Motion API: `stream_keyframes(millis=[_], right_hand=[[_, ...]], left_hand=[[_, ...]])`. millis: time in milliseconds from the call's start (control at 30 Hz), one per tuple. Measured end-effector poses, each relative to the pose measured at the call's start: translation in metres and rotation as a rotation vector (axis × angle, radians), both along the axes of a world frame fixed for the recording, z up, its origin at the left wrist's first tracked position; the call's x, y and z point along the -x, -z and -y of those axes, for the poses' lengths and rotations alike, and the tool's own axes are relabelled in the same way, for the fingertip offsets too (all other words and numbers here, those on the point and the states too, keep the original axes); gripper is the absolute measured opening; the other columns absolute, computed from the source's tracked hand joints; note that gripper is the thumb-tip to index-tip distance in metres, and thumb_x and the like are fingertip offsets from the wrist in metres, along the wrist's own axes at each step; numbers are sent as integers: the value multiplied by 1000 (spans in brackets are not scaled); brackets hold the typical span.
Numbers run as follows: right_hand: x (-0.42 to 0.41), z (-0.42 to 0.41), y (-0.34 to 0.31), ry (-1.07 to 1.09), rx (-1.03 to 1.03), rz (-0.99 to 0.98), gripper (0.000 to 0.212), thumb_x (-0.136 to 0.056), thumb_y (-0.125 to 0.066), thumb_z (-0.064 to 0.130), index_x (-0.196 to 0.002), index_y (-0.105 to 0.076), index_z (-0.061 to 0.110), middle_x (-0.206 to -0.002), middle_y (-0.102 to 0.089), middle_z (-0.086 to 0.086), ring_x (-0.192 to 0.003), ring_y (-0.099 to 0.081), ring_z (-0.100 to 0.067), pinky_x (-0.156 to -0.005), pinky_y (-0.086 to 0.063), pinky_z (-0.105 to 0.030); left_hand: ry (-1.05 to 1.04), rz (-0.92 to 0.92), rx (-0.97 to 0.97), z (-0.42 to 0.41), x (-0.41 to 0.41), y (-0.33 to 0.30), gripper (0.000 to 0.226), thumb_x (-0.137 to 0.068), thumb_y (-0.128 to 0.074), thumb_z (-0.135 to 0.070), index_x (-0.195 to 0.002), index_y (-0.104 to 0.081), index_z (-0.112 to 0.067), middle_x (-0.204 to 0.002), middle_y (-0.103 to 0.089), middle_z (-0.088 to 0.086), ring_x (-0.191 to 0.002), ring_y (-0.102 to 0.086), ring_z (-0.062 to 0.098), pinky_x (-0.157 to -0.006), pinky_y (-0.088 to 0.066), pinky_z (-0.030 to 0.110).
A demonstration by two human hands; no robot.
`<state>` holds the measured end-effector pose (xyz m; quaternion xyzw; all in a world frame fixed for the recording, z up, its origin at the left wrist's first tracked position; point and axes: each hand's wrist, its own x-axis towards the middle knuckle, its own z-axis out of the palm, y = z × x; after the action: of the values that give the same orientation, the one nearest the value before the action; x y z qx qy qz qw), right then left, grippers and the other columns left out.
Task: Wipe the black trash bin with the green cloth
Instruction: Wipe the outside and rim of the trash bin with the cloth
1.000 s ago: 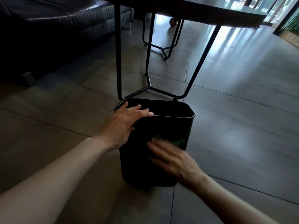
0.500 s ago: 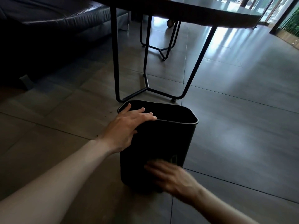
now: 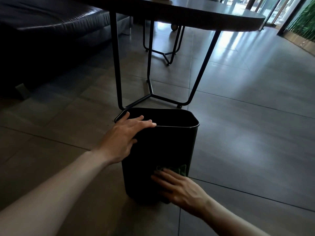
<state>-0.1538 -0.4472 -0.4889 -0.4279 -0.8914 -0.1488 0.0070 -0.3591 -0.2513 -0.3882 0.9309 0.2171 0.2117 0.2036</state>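
A black trash bin [image 3: 163, 147] stands upright on the tiled floor, its mouth open and dark inside. My left hand [image 3: 124, 138] lies over the bin's near left rim, fingers on the edge and thumb on the near wall. My right hand [image 3: 179, 186] presses flat against the lower part of the near wall. Under its fingers is the green cloth [image 3: 180, 169], of which only a small edge shows above the fingertips near the bin's right corner.
A table [image 3: 213, 16] with thin black metal legs [image 3: 117, 68] stands just behind the bin. A dark leather sofa [image 3: 51, 31] fills the far left. Bare tiled floor [image 3: 255, 133] stretches to the right, toward glass doors and plants.
My right hand slid the cloth from the middle of the near wall down to its lower part. The left hand stayed on the rim. The view moved slightly.
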Motion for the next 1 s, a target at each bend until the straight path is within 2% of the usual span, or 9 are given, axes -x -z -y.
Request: stream_keyframes(millis=[100, 267, 367, 467, 600, 700, 800, 900, 1000], right_hand=[[-7, -11, -21, 61, -71, -112, 32, -109, -45, 17, -129, -70, 20, -155, -50, -13, -146, -46, -32, -115, -44, -47], [-23, -51, -74, 265, -293, -301, 41, -107, -55, 22, -148, -54, 18, -164, -35, -17, -155, -26, -36, -126, -28, -51], [-14, -50, -58, 236, -265, -248, 45, -107, -57, 23, -151, -50, 18, -165, -32, -19, -156, -24, -37, -124, -30, -54], [-5, -33, -22, 141, -146, -102, 47, -104, -58, 24, -150, -49, 21, -166, -30, -17, -156, -23, -35, -122, -34, -52], [-3, -15, -3, 51, -54, 6, 33, -103, -51, 19, -132, -65, 24, -157, -49, -12, -150, -38, -33, -114, -45, -47], [-17, -19, -30, 108, -138, -104, 29, -107, -50, 16, -128, -70, 21, -152, -54, -15, -145, -46, -34, -114, -46, -49], [-34, -36, -69, 252, -268, -260, 33, -107, -53, 19, -138, -65, 21, -157, -47, -16, -149, -40, -34, -121, -37, -48], [-32, -47, -80, 295, -305, -280, 37, -105, -60, 21, -141, -61, 21, -159, -43, -17, -153, -34, -34, -123, -35, -49], [-20, -40, -56, 218, -232, -250, 34, -104, -61, 18, -138, -65, 19, -158, -45, -17, -151, -37, -35, -121, -38, -50]], left_hand=[[-3, 2, -1, -1, 3, 1, 81, -83, -65, 12, -147, -46, -34, -153, -47, -16, -150, -32, 9, -128, -9, 41], [-9, 19, 6, -2, 4, -3, 71, -90, -60, 5, -148, -46, -33, -155, -47, -13, -151, -32, 11, -128, -7, 35], [24, 3, -28, -1, 3, 0, 71, -91, -59, 4, -150, -43, -34, -158, -41, -15, -153, -26, 10, -129, -8, 39], [51, -18, -70, -1, 1, 2, 77, -90, -62, 5, -152, -39, -35, -161, -36, -17, -154, -21, 8, -128, -10, 40], [65, -9, -83, 0, -3, 2, 77, -89, -63, 5, -152, -40, -34, -160, -37, -16, -153, -24, 9, -129, -9, 39], [48, -1, -65, -1, -2, 3, 75, -90, -63, 4, -152, -40, -34, -160, -37, -16, -153, -24, 9, -129, -8, 37], [21, 9, -48, -4, 0, 2, 75, -90, -62, 3, -152, -40, -34, -159, -39, -15, -153, -25, 10, -128, -5, 33], [27, 15, -45, -5, 0, 1, 72, -91, -61, 1, -151, -42, -34, -158, -40, -15, -152, -26, 9, -128, -6, 33], [29, 2, -49, -4, -1, 2, 77, -89, -63, 5, -151, -42, -34, -158, -40, -15, -152, -27, 9, -128, -10, 37]])
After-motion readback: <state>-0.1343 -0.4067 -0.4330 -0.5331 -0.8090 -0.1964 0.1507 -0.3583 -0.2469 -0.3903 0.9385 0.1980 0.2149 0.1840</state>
